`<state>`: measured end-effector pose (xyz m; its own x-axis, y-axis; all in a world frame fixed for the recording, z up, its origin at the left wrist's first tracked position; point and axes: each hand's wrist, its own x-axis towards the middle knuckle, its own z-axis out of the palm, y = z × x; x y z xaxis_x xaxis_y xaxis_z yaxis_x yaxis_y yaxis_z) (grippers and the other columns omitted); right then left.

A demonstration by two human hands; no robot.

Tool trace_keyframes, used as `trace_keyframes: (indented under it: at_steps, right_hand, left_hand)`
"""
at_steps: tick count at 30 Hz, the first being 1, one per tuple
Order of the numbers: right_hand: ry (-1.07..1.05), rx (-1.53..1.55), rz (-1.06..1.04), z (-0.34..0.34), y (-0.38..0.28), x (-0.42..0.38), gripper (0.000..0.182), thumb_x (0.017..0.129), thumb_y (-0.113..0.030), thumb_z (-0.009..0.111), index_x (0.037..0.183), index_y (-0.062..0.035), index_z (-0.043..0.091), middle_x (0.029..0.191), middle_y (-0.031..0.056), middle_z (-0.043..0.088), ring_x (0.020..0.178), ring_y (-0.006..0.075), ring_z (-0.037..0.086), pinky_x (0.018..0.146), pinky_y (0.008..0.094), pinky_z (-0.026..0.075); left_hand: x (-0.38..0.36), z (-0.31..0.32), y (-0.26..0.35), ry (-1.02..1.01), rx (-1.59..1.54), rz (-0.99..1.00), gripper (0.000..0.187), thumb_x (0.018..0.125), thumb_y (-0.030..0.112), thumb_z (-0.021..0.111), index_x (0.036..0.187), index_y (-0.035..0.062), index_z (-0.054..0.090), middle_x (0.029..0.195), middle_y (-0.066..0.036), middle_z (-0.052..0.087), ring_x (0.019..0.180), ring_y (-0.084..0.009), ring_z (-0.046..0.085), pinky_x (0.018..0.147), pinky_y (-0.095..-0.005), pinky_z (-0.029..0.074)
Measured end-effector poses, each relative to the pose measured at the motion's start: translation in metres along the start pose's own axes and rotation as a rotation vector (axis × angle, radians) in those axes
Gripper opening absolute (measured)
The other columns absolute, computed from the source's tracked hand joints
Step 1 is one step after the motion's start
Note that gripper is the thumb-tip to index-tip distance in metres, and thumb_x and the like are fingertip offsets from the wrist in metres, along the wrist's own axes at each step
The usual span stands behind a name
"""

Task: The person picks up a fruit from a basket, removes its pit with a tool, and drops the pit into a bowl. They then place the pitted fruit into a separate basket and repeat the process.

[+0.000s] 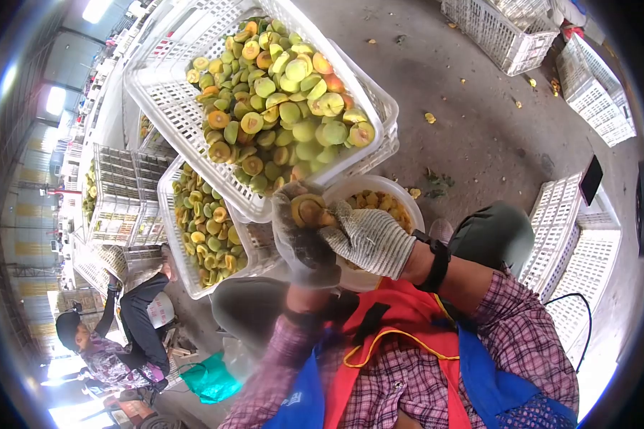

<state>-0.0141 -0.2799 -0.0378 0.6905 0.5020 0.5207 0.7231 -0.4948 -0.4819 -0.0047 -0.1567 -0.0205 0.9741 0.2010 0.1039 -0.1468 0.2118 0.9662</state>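
Observation:
In front of my body, my left hand (295, 232), in a dark, dirty grey glove, is closed around a cut, apricot-like fruit (308, 211) with its brownish-orange inside showing. My right hand (371, 241), in a striped knit glove, is closed with its fingertips against that fruit. Whatever the right fingers hold is hidden. Just beyond both hands stands a white crate (161, 107) of halved green and orange fruit (275, 100). A round white tub (412, 207) with brownish-orange pieces (376, 202) in it sits below and behind my right hand.
Another crate (193, 284) of cut fruit stands at the left. Stacked crates (125, 189) and a seated person (114, 343) are farther left. Crates (579, 257) stand at the right, others (504, 39) at the upper right. Fruit scraps (430, 118) lie on the floor.

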Motion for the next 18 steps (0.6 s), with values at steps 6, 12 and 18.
trace_keyframes:
  at_steps: [6,12,18]
  right_hand:
    - [-0.256,0.639,0.559,-0.018,-0.010,0.012,0.027,0.091,-0.023,0.045,0.106,-0.0064,0.060,0.089,0.0192,0.062,0.075,0.0366,0.062,0.066,0.0447,0.049]
    - [-0.284,0.374,0.317,-0.002,0.006,0.005,0.029,0.093,-0.023,0.045,0.111,-0.0027,0.056,0.101,0.0217,0.061,0.092,0.0379,0.060,0.075,0.0437,0.048]
    - [0.159,0.200,0.000,0.014,0.003,0.002,0.032,0.094,-0.018,0.044,0.120,-0.0016,0.050,0.108,0.0208,0.059,0.103,0.0356,0.056,0.084,0.0383,0.046]
  left_hand:
    - [0.012,-0.027,-0.009,-0.120,0.338,-0.018,0.032,0.092,0.038,0.052,0.101,0.0075,0.053,0.098,-0.004,0.055,0.086,-0.0162,0.055,0.079,-0.0294,0.046]
    - [0.016,-0.004,-0.024,0.023,0.516,0.478,0.023,0.087,0.011,0.052,0.104,-0.0043,0.049,0.097,-0.015,0.053,0.080,-0.0210,0.053,0.073,-0.0296,0.044]
    - [0.006,0.000,-0.013,0.073,0.434,0.340,0.037,0.095,0.041,0.044,0.102,0.0061,0.054,0.093,-0.005,0.056,0.080,-0.0120,0.052,0.072,-0.0243,0.044]
